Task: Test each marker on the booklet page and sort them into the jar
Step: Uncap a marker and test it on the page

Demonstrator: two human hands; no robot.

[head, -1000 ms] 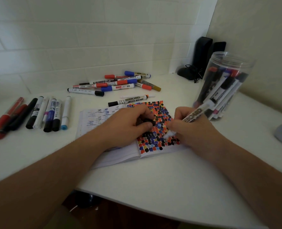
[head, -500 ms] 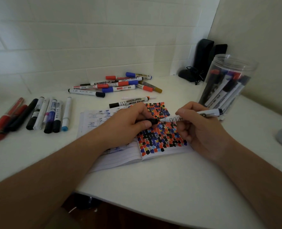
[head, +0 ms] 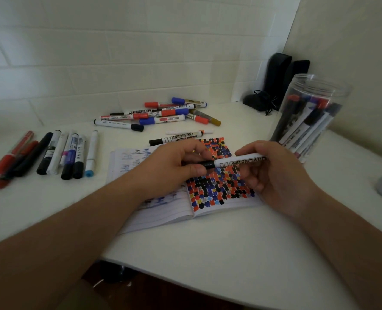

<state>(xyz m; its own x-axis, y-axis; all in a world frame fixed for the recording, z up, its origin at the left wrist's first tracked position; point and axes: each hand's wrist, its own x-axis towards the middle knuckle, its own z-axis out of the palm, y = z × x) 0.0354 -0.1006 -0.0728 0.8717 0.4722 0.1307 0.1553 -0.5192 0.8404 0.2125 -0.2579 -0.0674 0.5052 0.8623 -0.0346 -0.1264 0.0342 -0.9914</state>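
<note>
Both hands: cap now on marker

Looks like a home desk nook: white desk pushed into a corner w/ white brick-pattern wall, black speakers at the back, loose markers, open booklet, plastic jar.

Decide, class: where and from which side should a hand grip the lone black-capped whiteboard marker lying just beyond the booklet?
Grip the black-capped whiteboard marker from above, pinching across the middle of its white barrel. It lies flat, crosswise, with bare tabletop behind it, while the booklet and left hand crowd the near side.
</note>
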